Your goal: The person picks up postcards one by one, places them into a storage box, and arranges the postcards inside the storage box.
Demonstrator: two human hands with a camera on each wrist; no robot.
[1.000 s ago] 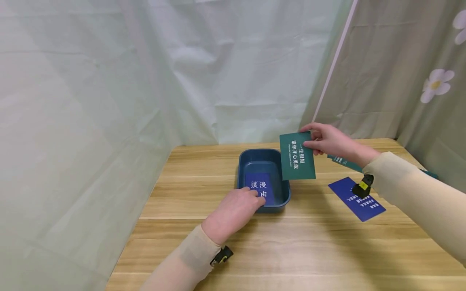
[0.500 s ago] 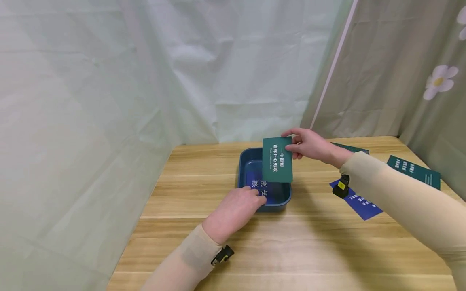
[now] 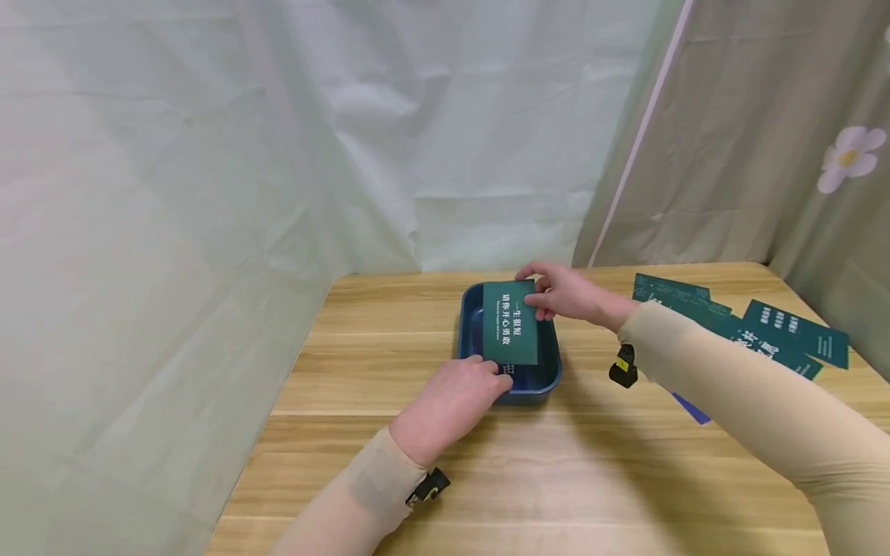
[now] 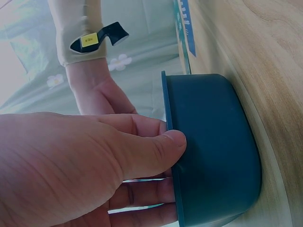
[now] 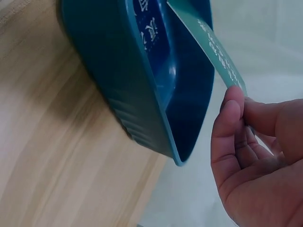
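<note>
A dark blue tray [image 3: 549, 367] with raised walls stands on the wooden table. My left hand [image 3: 452, 401] grips its near rim, the thumb pressed on the outer wall in the left wrist view. A green card [image 3: 511, 324] with white lettering is pinched at its far right edge between the thumb and fingers of my right hand [image 3: 566, 293]. That card hangs tilted over the tray's opening, partly inside it in the right wrist view. Beneath it, a blue card [image 5: 154, 33] with white characters lies in the tray, mostly covered in the head view.
To the right, several green cards [image 3: 799, 332] lie overlapping on the table. A blue card's corner [image 3: 691, 408] shows under my right forearm, which hides the rest. A pale curtain [image 3: 487, 154] hangs behind the table [image 3: 348, 371].
My right hand has carried the green card left and down over the tray, uncovering more green cards at right. My left hand keeps its grip on the rim.
</note>
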